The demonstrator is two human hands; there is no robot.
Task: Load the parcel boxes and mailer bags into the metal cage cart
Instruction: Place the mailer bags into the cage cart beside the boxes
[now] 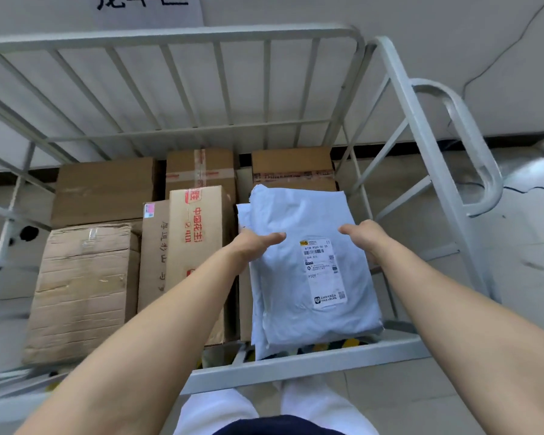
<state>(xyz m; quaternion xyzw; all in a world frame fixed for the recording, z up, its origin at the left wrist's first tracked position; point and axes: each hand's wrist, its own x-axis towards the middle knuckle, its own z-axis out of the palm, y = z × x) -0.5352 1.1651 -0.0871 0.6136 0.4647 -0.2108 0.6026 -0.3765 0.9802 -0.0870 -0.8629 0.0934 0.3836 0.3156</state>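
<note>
Left hand pinches the pale grey plastic mailer bag at its 10 o'clock edge, right hand at 2 o'clock. Thumbs lie on top, other fingers hidden beneath

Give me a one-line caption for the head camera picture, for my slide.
Left hand and right hand hold a pale mailer bag inside the metal cart, beside cardboard boxes.

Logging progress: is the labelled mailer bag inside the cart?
Inside: the mailer bag is behind the cage cart's front rail, within its bars.

A white paper sign with black characters hangs on the cracked grey wall.
</note>
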